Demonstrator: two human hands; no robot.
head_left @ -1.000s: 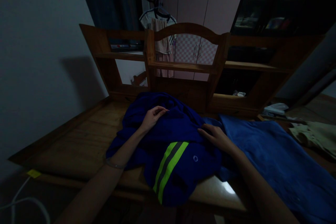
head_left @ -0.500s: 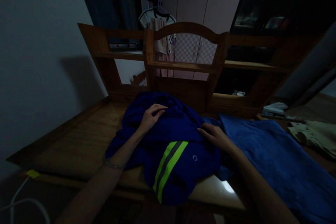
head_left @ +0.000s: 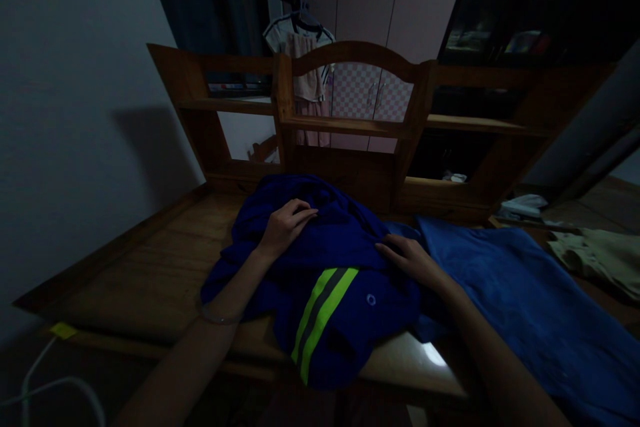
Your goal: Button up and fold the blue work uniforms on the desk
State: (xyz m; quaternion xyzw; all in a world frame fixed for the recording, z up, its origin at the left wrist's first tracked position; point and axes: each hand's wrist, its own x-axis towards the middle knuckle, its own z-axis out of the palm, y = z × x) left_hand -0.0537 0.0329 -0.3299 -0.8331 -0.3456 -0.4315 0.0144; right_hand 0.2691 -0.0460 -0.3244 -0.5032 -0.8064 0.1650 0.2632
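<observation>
Dark blue garment (head_left: 320,253), one: heaped in loose, uneven folds at the middle of the wooden table (head_left: 150,280), its near end hanging over the front edge. Bears a yellow-green and grey strip (head_left: 324,310) and, beside it, a small pale ring (head_left: 371,299).

Left hand (head_left: 285,228): over the upper part of the heap, thumb and fingertips brought close together as in a pinch. Whether cloth or some small object is caught between them cannot be told in this dim light. Bracelet (head_left: 220,319) on the wrist.

Right hand (head_left: 413,261): resting on the right side of the garment, fingers bent, thumb apart; whether it grips a fold cannot be told.

Condition of the work, as judged: under way, both hands being at the garment. Nothing visibly finished; the cloth is neither laid flat nor neatly folded. The amount left cannot be read from the heap.

Lighter blue cloth (head_left: 500,280): spread fairly flat, just beside the garment on the right.

Pale cloth (head_left: 600,260): farther right, crumpled.

White cable (head_left: 60,381): at lower left, below a yellow tag (head_left: 63,330) on the table edge.

Wooden shelf (head_left: 350,125): behind the garment, at the back of the table.
</observation>
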